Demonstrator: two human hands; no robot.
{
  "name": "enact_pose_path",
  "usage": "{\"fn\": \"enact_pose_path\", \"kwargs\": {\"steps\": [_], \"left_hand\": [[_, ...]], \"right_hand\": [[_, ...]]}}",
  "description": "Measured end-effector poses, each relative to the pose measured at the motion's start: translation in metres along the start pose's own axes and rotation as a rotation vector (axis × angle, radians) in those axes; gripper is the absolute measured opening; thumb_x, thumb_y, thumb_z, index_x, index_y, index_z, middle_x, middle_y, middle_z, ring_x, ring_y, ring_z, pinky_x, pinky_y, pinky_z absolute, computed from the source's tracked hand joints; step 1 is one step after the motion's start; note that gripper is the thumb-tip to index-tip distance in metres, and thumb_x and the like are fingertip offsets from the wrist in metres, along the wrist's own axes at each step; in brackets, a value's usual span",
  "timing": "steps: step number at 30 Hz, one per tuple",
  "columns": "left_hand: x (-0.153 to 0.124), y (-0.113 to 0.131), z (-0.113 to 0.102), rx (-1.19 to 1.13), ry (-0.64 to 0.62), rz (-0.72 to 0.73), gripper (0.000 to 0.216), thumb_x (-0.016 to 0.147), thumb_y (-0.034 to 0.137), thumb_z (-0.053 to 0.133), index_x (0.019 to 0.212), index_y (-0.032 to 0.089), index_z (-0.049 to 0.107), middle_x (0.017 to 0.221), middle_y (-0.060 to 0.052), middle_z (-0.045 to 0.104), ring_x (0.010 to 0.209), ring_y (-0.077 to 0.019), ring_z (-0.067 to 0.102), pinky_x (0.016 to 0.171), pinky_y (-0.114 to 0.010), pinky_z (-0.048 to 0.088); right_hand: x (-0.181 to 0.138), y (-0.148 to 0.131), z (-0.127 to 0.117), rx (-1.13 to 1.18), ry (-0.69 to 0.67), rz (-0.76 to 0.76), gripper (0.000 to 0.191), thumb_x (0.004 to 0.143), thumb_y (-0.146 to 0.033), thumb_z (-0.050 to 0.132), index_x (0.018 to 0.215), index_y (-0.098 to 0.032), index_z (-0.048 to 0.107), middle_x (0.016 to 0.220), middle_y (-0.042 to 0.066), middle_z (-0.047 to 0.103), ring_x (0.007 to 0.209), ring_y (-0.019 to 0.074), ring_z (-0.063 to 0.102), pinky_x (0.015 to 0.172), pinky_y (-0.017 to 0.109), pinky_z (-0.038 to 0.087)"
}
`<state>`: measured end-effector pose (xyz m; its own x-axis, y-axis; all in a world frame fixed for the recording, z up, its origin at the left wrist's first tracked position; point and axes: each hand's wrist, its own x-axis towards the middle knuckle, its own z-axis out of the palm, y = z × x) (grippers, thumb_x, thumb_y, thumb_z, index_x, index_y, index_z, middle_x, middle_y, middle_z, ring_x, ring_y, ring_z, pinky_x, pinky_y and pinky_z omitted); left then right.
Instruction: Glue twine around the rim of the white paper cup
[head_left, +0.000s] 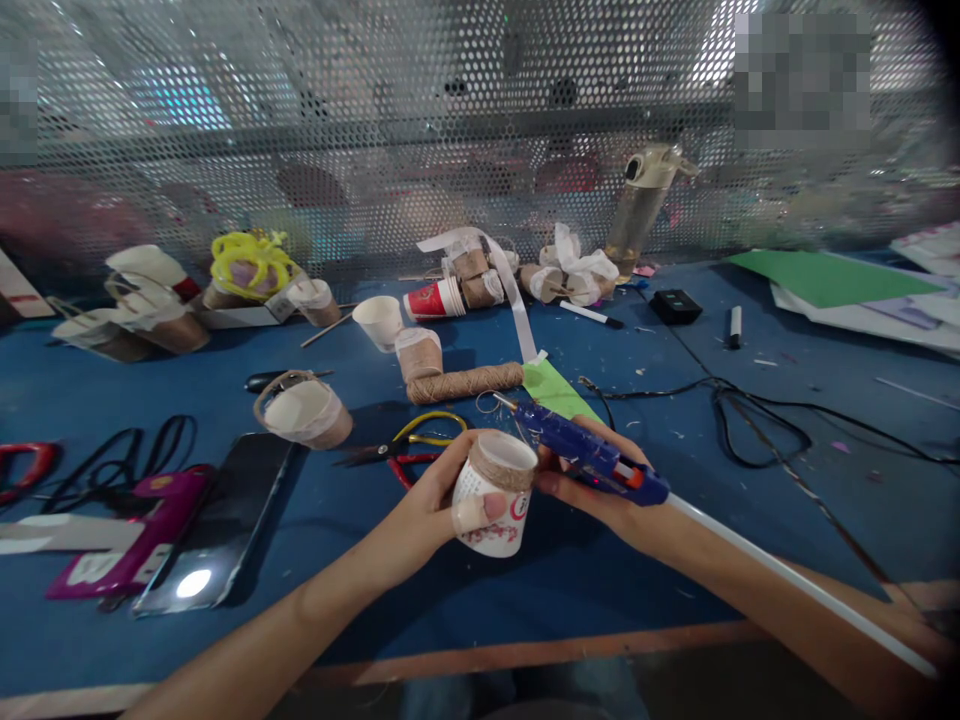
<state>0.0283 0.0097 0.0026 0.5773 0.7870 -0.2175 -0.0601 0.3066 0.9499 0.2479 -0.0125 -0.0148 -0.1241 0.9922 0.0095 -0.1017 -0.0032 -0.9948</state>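
Observation:
My left hand (450, 490) is closed around a white paper cup (491, 525) with red printing, its thumb pressed on the cup's front. Brown twine (501, 472) is wound in a band just below the cup's rim. My right hand (607, 480) grips a blue hot glue gun (592, 450), whose nozzle points up and left above the cup. A long white glue stick (795, 580) sticks out of the gun's back end. Beyond the cup lie scissors (431, 430) with red and yellow handles and a roll of twine (469, 382).
A small twine-wrapped cup with a handle (311, 412) stands to the left, near a phone (225, 520) and a purple glue gun (142, 535). More cups, a red cup stack (435, 298) and a bottle (641, 210) line the mesh screen. A black cable (720, 385) crosses the right side.

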Motion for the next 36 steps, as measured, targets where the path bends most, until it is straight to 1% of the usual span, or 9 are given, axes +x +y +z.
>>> {"fn": "enact_pose_path", "kwargs": {"steps": [3, 6, 9, 12, 17, 23, 26, 29, 36], "left_hand": [[-0.001, 0.000, 0.000, -0.001, -0.012, 0.012, 0.047, 0.076, 0.036, 0.075, 0.118, 0.028, 0.057, 0.105, -0.001, 0.062, 0.098, -0.0208, 0.056, 0.083, -0.029, 0.045], [0.000, 0.000, 0.001, 0.000, -0.014, 0.012, 0.046, 0.076, 0.037, 0.075, 0.118, 0.028, 0.057, 0.105, -0.001, 0.062, 0.097, -0.0196, 0.055, 0.082, -0.027, 0.045], [0.001, -0.001, 0.001, 0.004, -0.005, 0.013, 0.047, 0.076, 0.037, 0.075, 0.118, 0.027, 0.057, 0.105, -0.001, 0.062, 0.097, -0.0195, 0.056, 0.082, -0.028, 0.045], [0.001, -0.002, 0.000, 0.009, -0.005, 0.017, 0.047, 0.076, 0.037, 0.074, 0.119, 0.027, 0.056, 0.105, -0.001, 0.062, 0.097, -0.0202, 0.056, 0.082, -0.028, 0.046], [0.000, -0.001, -0.001, 0.031, -0.019, 0.014, 0.049, 0.078, 0.036, 0.073, 0.121, 0.028, 0.053, 0.108, -0.002, 0.061, 0.099, -0.0212, 0.056, 0.083, -0.029, 0.045], [0.000, 0.000, 0.000, 0.050, -0.008, 0.011, 0.048, 0.079, 0.035, 0.072, 0.122, 0.027, 0.053, 0.106, -0.002, 0.062, 0.101, -0.0226, 0.057, 0.084, -0.030, 0.045], [0.000, -0.001, 0.000, 0.053, -0.004, 0.010, 0.048, 0.078, 0.035, 0.072, 0.122, 0.027, 0.053, 0.108, -0.003, 0.062, 0.100, -0.0230, 0.057, 0.083, -0.030, 0.046], [0.000, 0.001, 0.000, 0.052, 0.001, -0.003, 0.047, 0.078, 0.035, 0.073, 0.120, 0.027, 0.053, 0.107, -0.002, 0.062, 0.099, -0.0221, 0.058, 0.082, -0.030, 0.046], [-0.001, 0.003, 0.002, 0.030, -0.004, -0.001, 0.046, 0.079, 0.035, 0.073, 0.119, 0.026, 0.053, 0.106, -0.002, 0.063, 0.098, -0.0210, 0.058, 0.083, -0.029, 0.046]], "right_hand": [[0.000, 0.006, -0.002, 0.011, -0.008, -0.013, 0.027, 0.070, -0.024, 0.080, 0.090, -0.023, 0.061, 0.084, -0.002, 0.066, 0.076, 0.0133, 0.064, 0.073, 0.027, 0.055], [0.000, 0.007, -0.003, -0.001, -0.041, -0.026, 0.022, 0.073, -0.025, 0.078, 0.086, -0.023, 0.060, 0.083, -0.003, 0.064, 0.075, 0.0133, 0.063, 0.072, 0.027, 0.054], [0.001, 0.005, -0.004, -0.038, -0.061, -0.037, 0.019, 0.075, -0.027, 0.077, 0.083, -0.022, 0.060, 0.082, -0.002, 0.063, 0.074, 0.0138, 0.062, 0.071, 0.027, 0.053], [0.002, 0.002, -0.005, -0.088, -0.082, -0.050, 0.018, 0.076, -0.028, 0.075, 0.085, -0.023, 0.061, 0.082, -0.001, 0.063, 0.073, 0.0152, 0.062, 0.070, 0.029, 0.054], [0.001, 0.001, -0.007, -0.200, -0.117, -0.071, 0.019, 0.076, -0.028, 0.075, 0.086, -0.023, 0.060, 0.077, 0.000, 0.063, 0.070, 0.0177, 0.063, 0.065, 0.030, 0.053], [0.000, 0.000, -0.006, -0.189, -0.123, -0.064, 0.018, 0.078, -0.032, 0.073, 0.083, -0.022, 0.058, 0.075, -0.001, 0.062, 0.067, 0.0160, 0.062, 0.063, 0.028, 0.053], [0.001, -0.001, -0.006, -0.194, -0.127, -0.063, 0.019, 0.078, -0.033, 0.072, 0.082, -0.022, 0.058, 0.074, -0.001, 0.062, 0.066, 0.0152, 0.061, 0.062, 0.027, 0.052], [0.001, -0.003, -0.006, -0.221, -0.131, -0.065, 0.017, 0.080, -0.031, 0.071, 0.081, -0.021, 0.058, 0.074, -0.001, 0.061, 0.067, 0.0144, 0.060, 0.062, 0.027, 0.050], [0.001, -0.001, -0.005, -0.172, -0.137, -0.053, 0.018, 0.079, -0.028, 0.072, 0.084, -0.021, 0.056, 0.075, -0.002, 0.058, 0.067, 0.0145, 0.059, 0.062, 0.026, 0.049]]}}
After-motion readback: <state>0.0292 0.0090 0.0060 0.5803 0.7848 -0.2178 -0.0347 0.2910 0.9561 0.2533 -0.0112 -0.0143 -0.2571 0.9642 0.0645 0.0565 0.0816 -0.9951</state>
